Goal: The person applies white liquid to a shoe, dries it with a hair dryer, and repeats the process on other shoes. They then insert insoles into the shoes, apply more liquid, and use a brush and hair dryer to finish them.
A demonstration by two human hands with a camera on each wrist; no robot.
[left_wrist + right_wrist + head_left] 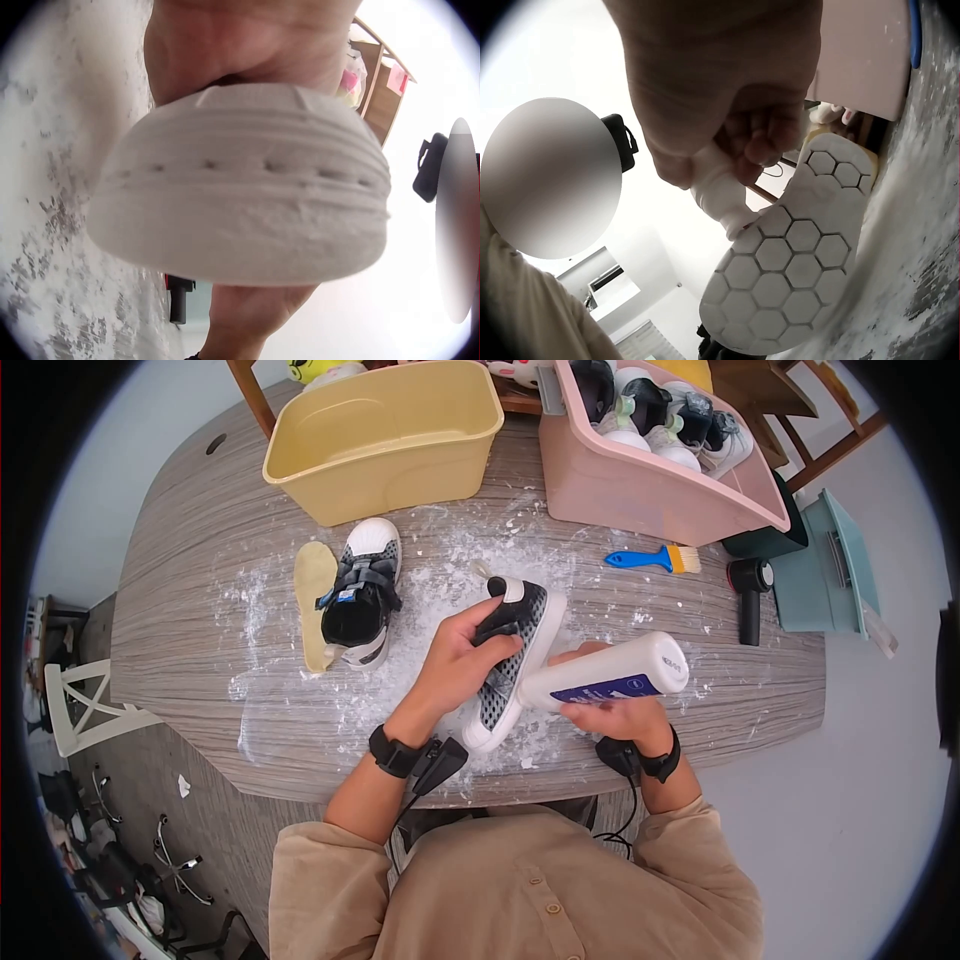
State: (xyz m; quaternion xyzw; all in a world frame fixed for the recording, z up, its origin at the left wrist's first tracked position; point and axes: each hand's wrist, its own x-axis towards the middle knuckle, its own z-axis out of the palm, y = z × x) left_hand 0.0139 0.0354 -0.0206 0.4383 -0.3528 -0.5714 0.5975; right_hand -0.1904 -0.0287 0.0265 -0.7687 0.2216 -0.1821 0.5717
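My left hand point(455, 665) grips a black-and-white shoe point(500, 695) by its upper, tilted on its side with the sole toward the right. The toe end point(247, 202) fills the left wrist view. My right hand point(625, 715) holds a white bottle point(610, 672) with a blue label, its base up to the right and its narrow end at the shoe's side. In the right wrist view the bottle's nozzle point(735, 217) meets the edge of the hexagon-patterned sole point(780, 277). The other shoe point(365, 595) stands at the left, beside a beige insole point(315, 595).
White powder or flakes cover the middle of the wooden table point(180, 660). Behind are a yellow bin point(400, 470) and a pink bin point(640, 490) holding several shoes. A blue-handled brush point(650, 559), a black-and-red device point(749, 600) and a teal box point(825, 580) are at the right.
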